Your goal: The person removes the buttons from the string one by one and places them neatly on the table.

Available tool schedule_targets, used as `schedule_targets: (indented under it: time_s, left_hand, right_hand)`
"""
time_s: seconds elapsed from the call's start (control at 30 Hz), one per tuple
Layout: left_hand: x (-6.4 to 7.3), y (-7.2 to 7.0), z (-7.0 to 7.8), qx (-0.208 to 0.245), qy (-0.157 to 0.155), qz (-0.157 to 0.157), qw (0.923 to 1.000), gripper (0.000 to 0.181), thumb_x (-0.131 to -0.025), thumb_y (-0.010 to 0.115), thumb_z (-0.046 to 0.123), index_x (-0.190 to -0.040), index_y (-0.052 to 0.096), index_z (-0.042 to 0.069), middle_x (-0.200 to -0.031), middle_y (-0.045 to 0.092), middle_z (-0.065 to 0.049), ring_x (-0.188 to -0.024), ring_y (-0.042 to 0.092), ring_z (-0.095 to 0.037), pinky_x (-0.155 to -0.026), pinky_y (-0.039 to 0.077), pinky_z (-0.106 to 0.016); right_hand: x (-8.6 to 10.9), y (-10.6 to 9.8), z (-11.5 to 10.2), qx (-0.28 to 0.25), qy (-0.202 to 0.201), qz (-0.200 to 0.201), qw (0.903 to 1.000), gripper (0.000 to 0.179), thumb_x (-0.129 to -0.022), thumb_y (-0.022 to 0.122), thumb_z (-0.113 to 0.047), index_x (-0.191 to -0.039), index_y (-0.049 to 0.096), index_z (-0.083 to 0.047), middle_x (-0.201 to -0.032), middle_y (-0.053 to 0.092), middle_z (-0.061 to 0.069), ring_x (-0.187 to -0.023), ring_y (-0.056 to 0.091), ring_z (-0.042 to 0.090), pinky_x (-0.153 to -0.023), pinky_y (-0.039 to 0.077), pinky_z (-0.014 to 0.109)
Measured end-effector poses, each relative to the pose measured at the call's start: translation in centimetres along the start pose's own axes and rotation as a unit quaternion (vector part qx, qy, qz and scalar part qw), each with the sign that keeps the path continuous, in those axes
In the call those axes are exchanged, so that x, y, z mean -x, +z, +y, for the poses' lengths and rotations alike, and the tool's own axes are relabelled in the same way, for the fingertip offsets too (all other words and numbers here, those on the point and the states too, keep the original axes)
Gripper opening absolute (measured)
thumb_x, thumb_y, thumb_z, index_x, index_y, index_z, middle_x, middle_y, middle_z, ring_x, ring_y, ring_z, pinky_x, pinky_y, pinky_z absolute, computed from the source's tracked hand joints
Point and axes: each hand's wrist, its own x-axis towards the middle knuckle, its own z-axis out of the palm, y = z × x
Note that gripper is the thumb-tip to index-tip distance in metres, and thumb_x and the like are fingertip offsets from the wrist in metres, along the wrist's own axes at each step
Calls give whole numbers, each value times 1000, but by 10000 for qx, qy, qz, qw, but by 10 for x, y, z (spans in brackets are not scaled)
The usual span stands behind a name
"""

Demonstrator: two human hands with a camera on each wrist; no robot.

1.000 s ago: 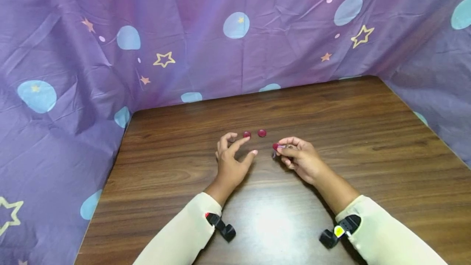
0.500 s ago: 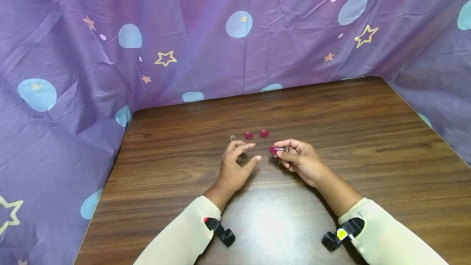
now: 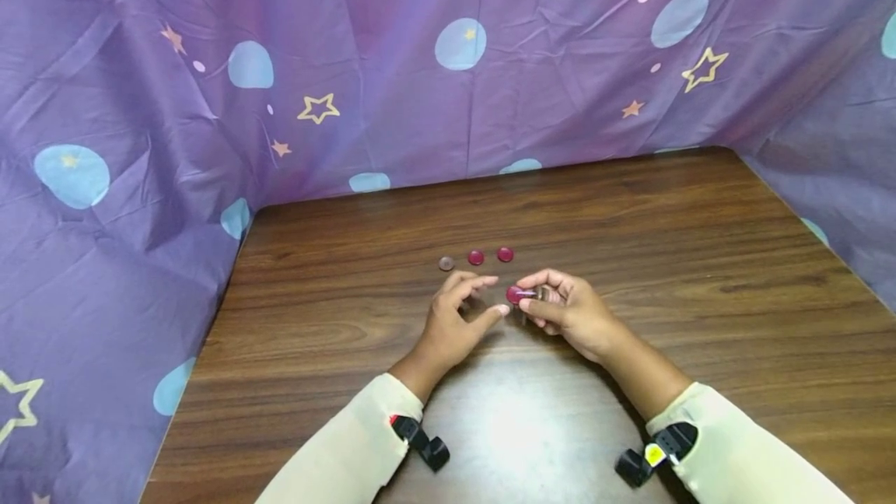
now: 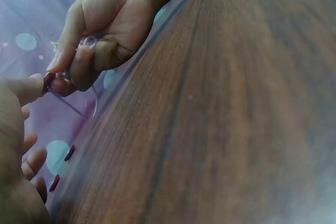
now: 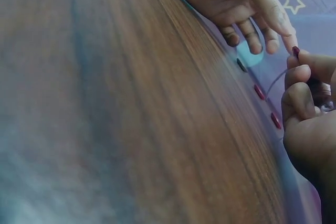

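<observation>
Between thumb and index finger my right hand pinches a round red button, seen nearly edge-on in both wrist views. A thin lilac cord hangs from beside that button, and a loop of cord shows among the right hand's curled fingers. My left hand is just left of the button, thumb and index finger apart and its other fingers loosely bent. In the left wrist view its thumb overlaps the button's edge. Beyond the hands, a greyish-brown button and two red buttons lie in a row.
The brown wood-grain table reflects a bright glare near its front. A purple cloth with stars and blue spots hangs behind it and at both sides. A black wrist camera mount sits on each cream sleeve.
My left hand has drawn back from the row of buttons and moved right toward the right hand, uncovering the greyish-brown button. The right hand has shifted slightly nearer with its red button.
</observation>
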Motion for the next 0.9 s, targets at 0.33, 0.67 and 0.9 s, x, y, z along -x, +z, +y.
schedule_targets:
  time_s: [0.33,0.67,0.9]
  left_hand:
    - [1,-1,2,52,-79,-315,9995,46,-88,91,10,-131,75,2,-120,71,-23,-102,70,-39,-87,61,-44]
    - [1,-3,4,83,-156,-479,9987,40,-88,91,12,-125,78,4,-121,72,-16,-103,70,-35,-90,61,-36]
    - [1,-2,3,150,-170,-495,9985,37,-89,90,10,-124,78,3,-120,72,-16,-102,70,-36,-90,62,-37]
  right_hand:
    - [2,4,-1,285,-13,-72,9996,26,-96,75,5,-110,73,-18,-74,69,-7,-62,58,4,-53,46,17]
    - [1,5,-1,476,26,-46,9989,23,-97,74,2,-114,69,-11,-72,64,-8,-62,57,4,-52,46,18]
    - [1,5,0,433,5,-69,9990,21,-97,74,3,-109,70,-14,-70,64,-8,-61,56,4,-51,45,18]
